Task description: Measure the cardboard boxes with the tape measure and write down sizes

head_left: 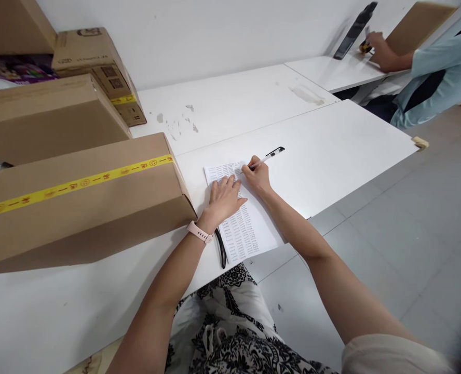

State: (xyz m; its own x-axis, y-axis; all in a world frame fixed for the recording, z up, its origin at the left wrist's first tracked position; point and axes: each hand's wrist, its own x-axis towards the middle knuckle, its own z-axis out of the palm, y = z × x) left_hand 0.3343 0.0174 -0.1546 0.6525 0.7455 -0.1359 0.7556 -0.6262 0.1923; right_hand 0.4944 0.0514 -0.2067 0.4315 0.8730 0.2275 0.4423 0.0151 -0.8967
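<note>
A sheet of paper [267,236] with columns of small writing lies at the front edge of the white table [312,156]. My left hand [226,198] rests flat on it, fingers spread, covering part of the columns; a pale pink band [199,232] circles that wrist. Near the paper's top right, my right hand [258,176] grips a pen [267,157], its clear barrel and black clip leaning up to the right. The pen's tip is hidden by my fingers. A black strap or cord [221,252] lies along the sheet's left side.
Left of the paper stands a large cardboard box [98,192] with yellow tape, with more boxes [98,72] behind. At the far right, a person in a light blue sleeve [443,65] works at another table, near a dark bottle [355,31] and a cardboard box [417,28].
</note>
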